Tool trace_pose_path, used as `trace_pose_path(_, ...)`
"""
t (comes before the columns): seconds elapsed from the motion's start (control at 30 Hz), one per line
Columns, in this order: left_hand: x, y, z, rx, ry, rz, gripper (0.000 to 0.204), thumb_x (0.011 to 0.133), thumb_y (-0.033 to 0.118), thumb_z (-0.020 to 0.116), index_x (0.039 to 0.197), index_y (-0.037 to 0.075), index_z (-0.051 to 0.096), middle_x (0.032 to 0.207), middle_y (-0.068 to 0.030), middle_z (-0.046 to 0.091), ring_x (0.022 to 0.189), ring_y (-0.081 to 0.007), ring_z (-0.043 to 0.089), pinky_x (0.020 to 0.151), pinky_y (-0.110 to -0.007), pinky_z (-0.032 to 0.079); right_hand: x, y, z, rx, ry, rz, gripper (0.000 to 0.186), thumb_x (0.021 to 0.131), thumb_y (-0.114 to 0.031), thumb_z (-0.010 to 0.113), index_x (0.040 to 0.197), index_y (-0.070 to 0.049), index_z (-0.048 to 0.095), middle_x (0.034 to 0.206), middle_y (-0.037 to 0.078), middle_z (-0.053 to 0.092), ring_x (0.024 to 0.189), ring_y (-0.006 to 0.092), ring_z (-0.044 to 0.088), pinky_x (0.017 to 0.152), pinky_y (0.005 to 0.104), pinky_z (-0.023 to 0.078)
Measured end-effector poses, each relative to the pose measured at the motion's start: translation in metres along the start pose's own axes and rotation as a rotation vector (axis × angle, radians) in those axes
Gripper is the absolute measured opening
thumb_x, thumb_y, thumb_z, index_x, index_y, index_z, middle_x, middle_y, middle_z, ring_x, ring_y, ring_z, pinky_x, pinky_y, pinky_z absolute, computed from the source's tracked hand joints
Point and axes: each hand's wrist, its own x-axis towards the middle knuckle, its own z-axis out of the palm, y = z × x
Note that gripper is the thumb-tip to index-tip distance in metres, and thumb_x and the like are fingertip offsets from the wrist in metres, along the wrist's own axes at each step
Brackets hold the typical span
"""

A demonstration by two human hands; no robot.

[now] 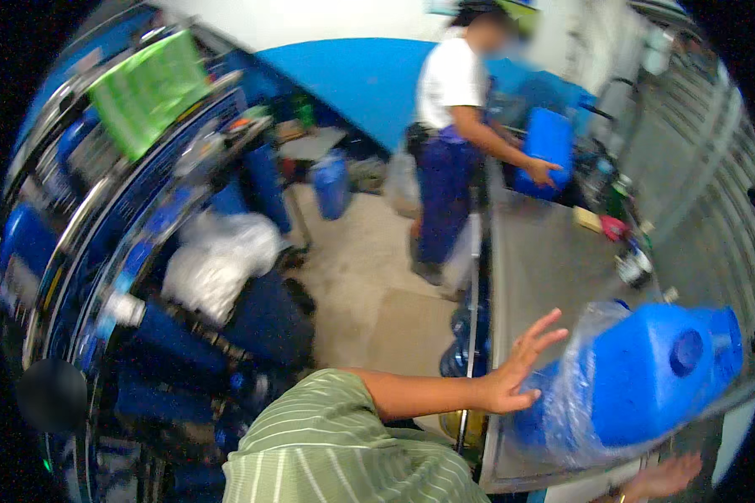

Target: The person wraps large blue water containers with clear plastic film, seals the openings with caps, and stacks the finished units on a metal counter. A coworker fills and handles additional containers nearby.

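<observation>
A large blue plastic water container [642, 377] with a round dark-blue cap lies on the grey counter [528, 268], close to its near end. Clear plastic wrap [575, 411] is bunched around its left part. My left hand [520, 369] reaches across from the left with its fingers spread, at the left end of the container; whether it touches the plastic I cannot tell. Low on the near side, my right hand [661, 479] is blurred, its fingers stretched out below the container, with nothing seen in it.
Across the counter's far end, a person [449, 109] in a white shirt holds another blue container [548, 147]. A yellow sponge [587, 220], a red item and bottles line the counter's right side. At left stand metal racks, a green striped cloth [151, 92] and a white plastic bag [222, 260].
</observation>
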Motion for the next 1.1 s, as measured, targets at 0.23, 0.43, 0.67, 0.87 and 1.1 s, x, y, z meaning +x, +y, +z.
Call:
trace_pose_path(0.23,-0.062,0.020,-0.037,0.209,0.218,-0.244,0.074,0.084,0.038,0.054,0.143,0.004,0.025,0.150,-0.0210,0.015,0.140,-0.0357,0.013,0.112,-0.049,0.012,-0.074,-0.024,-0.038,0.016,-0.079,-0.213,0.037,0.097,-0.028,0.045,0.125,-0.004,0.049,0.111,0.015,0.055,0.096,0.0275,0.056,0.080,0.0384,0.047)
trace_pose_path(0.43,-0.065,0.011,-0.066,0.169,0.278,-0.322,0.069,0.086,0.041,0.054,0.140,0.004,0.032,0.146,-0.0188,0.024,0.137,-0.0334,0.020,0.112,-0.047,0.014,-0.117,-0.068,-0.033,-0.440,-0.062,-0.515,0.035,0.099,-0.028,0.042,0.117,0.001,0.046,0.099,0.014,0.056,0.086,0.0237,0.055,0.077,0.0343,0.048)
trace_pose_path(0.67,-0.052,0.000,-0.085,0.004,0.073,-0.290,0.064,0.084,0.034,0.058,0.136,0.005,0.037,0.140,-0.0172,0.033,0.134,-0.0316,0.025,0.111,-0.046,0.017,-0.151,-0.096,-0.015,0.378,-0.217,-0.467,0.037,0.099,-0.033,0.042,0.114,0.000,0.047,0.109,0.019,0.058,0.086,0.0273,0.057,0.087,0.0422,0.048)
trace_pose_path(0.87,-0.066,-0.008,-0.145,0.081,-0.064,-0.236,0.058,0.078,0.023,0.062,0.130,0.006,0.043,0.136,-0.0173,0.036,0.130,-0.0318,0.030,0.108,-0.046,0.022,-0.244,-0.088,0.049,-0.215,-0.293,-0.642,0.034,0.096,-0.040,0.041,0.111,-0.010,0.047,0.097,0.009,0.051,0.089,0.0226,0.047,0.085,0.0415,0.039)
trace_pose_path(1.1,-0.111,-0.024,-0.220,-0.038,0.113,-0.546,0.051,0.078,0.012,0.059,0.128,0.007,0.045,0.129,-0.0128,0.044,0.123,-0.0270,0.040,0.104,-0.044,0.029,-0.304,-0.093,0.104,-0.285,-0.561,-0.782,0.018,0.092,-0.030,0.049,0.100,-0.014,0.051,0.085,0.007,0.057,0.075,0.0220,0.052,0.075,0.0420,0.040)
